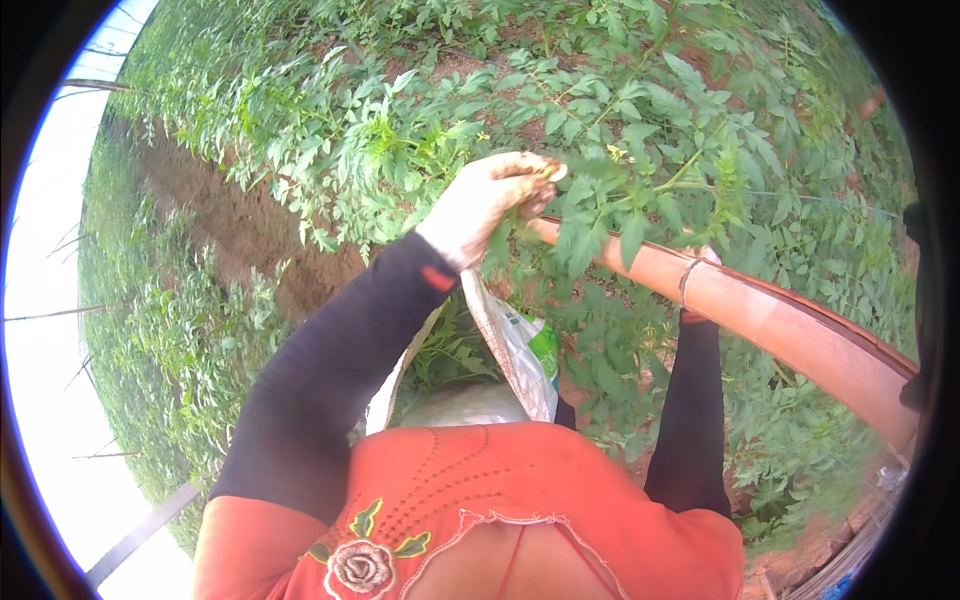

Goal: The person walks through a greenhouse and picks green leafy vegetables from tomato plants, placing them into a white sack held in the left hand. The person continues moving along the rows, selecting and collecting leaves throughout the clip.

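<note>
My left hand (510,187), its fingertips soiled, is raised among tomato plants (637,142) with the fingers curled together. A blurred leafy shoot (589,171) lies right by its fingertips; whether the fingers pinch it is unclear. My right hand (703,256) is mostly hidden by leaves and a bamboo pole (780,322), which crosses over the wrist. Whether it grips anything cannot be seen. At my waist, below the left hand, a white woven sack (510,345) with green print hangs with its mouth apart. Cut or growing tomato leaves (454,352) show within its opening.
Dense tomato foliage (210,360) surrounds me, some with yellow flowers. A bare soil strip (217,217) runs along the left. A thin string (817,199) stretches through the plants at right. Bundled strands (847,562) lie at the lower right rim.
</note>
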A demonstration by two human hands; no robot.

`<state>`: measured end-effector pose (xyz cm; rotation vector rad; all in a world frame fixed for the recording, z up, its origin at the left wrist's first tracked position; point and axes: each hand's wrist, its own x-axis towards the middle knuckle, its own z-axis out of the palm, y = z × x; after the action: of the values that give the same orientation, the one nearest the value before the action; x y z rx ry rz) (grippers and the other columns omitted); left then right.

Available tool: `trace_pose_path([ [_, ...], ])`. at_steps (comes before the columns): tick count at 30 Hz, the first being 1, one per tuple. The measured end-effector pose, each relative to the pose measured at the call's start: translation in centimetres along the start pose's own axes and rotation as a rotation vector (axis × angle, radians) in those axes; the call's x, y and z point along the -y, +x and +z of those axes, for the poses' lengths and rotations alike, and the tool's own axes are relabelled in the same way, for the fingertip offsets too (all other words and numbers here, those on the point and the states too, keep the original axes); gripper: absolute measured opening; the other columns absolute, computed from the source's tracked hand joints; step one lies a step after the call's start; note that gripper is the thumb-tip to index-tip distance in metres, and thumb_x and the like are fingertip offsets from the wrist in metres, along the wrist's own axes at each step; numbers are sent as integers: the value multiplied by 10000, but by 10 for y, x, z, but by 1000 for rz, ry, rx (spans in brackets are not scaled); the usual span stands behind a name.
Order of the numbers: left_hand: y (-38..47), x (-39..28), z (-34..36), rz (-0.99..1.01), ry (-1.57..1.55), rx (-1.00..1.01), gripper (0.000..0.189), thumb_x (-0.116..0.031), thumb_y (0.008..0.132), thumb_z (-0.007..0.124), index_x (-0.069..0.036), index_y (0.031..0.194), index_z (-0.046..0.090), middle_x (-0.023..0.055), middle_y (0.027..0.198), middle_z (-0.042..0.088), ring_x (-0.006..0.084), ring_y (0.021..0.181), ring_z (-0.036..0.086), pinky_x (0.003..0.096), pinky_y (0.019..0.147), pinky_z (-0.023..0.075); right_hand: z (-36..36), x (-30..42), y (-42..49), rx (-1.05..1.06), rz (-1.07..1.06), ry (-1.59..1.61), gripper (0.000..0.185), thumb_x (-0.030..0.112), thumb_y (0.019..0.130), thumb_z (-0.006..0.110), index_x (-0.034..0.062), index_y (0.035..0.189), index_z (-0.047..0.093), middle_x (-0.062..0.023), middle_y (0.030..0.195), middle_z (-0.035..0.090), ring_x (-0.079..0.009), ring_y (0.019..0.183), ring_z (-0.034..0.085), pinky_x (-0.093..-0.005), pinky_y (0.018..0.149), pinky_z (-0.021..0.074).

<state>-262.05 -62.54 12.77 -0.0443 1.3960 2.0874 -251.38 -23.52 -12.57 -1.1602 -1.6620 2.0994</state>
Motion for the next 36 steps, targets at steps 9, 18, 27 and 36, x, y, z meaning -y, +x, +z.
trace_pose_path([
  [9, -183, 37, -13, -389, 655, 100, 203, -104, 869, 614, -25, 1055, 633, 69, 1013, 652, 189, 943, 596, 318, 882, 451, 131, 49, -215, 734, -58, -313, 221, 37, 922, 550, 22, 1107, 670, 9, 817, 631, -62, 722, 541, -208, 667, 439],
  [18, -215, 42, -71, 161, 1215, -97, 506, -54, 762, 647, -7, 1248, 514, 178, 1179, 564, 349, 1108, 530, 406, 960, 426, 353, 19, -108, 552, -390, -555, 245, 36, 826, 645, -38, 1059, 651, -102, 903, 686, -164, 800, 639, -254, 747, 490],
  [27, -250, -1, -193, 252, 1113, -54, 420, -67, 823, 618, -9, 1231, 537, 183, 1147, 587, 346, 1056, 565, 401, 903, 463, 412, -19, -76, 366, 88, -172, 270, 107, 924, 466, -71, 1115, 537, -151, 917, 653, -244, 790, 619, -312, 711, 502],
  [36, -303, -50, -287, 184, 962, -257, 354, -33, 855, 592, -14, 1208, 575, 137, 1042, 621, 277, 976, 614, 332, 871, 479, 327, -35, -36, 574, -630, -2021, 480, 20, 797, 536, 0, 1276, 496, -144, 1277, 559, -213, 1214, 506, -289, 1066, 364],
])
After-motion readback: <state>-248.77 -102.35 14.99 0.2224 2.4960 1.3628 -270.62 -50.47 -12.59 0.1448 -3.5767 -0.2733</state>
